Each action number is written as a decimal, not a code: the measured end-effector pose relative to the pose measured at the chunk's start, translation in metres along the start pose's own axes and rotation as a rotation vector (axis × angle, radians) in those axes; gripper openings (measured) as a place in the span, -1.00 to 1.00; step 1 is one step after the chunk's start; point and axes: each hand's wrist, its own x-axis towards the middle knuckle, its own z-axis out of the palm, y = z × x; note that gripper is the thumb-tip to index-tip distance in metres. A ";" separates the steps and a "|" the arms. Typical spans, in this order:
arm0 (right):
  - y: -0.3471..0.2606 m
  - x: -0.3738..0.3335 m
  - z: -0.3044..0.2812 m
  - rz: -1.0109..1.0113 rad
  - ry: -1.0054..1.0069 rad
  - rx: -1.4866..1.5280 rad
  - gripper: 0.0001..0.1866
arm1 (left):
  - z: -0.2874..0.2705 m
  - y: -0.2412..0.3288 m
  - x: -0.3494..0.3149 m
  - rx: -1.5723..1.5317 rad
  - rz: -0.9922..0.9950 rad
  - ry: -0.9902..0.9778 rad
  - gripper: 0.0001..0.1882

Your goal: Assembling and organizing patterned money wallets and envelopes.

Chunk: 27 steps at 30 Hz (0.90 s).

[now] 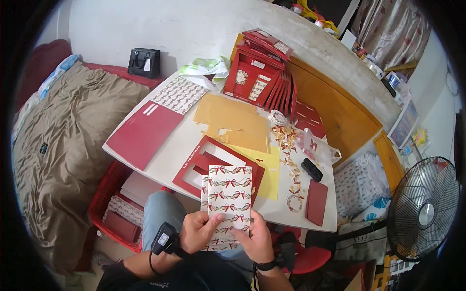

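Both my hands hold a small stack of narrow white paper envelopes [230, 196] printed with garlands and red bows. My left hand [200, 231] grips the lower left edge, thumb on the front. My right hand [256, 238] grips the lower right edge, its thumb also on top. At least two pieces overlap, their edges slightly offset. Behind them on the table lies a flat red card sleeve [191, 163] with cut-out windows, partly hidden by the stack. A yellow sheet [268, 181] lies beneath and beside the sleeve.
The white table [223, 99] bears patterned sheets [180, 93], red card [144, 132], brown paper [232, 119], scattered small bows [286, 138], a black case [311, 169] and a dark red wallet [316, 203]. Red boxes [252, 72] stand behind. A red crate [97, 213] sits lower left; a fan [421, 208] stands right.
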 end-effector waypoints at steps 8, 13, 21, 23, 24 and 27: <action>-0.002 -0.006 -0.003 0.036 -0.017 0.164 -0.32 | 0.000 -0.011 0.004 0.026 -0.058 -0.020 -0.54; -0.011 -0.008 -0.008 -0.052 -0.020 0.121 -0.24 | -0.007 0.005 -0.001 0.071 -0.103 -0.178 -0.60; -0.018 -0.024 -0.027 -0.107 0.242 -0.444 -0.37 | -0.012 0.013 0.001 0.188 0.327 -0.038 -0.36; -0.023 -0.022 -0.015 -0.166 0.202 -0.592 -0.37 | -0.008 0.017 -0.007 0.345 0.197 -0.076 -0.19; -0.024 -0.022 -0.007 -0.233 0.151 -0.739 -0.38 | -0.007 0.018 -0.011 0.425 0.132 -0.089 -0.09; -0.014 -0.023 0.017 -0.364 0.104 -0.732 -0.31 | 0.006 -0.007 -0.011 0.319 0.387 -0.081 0.03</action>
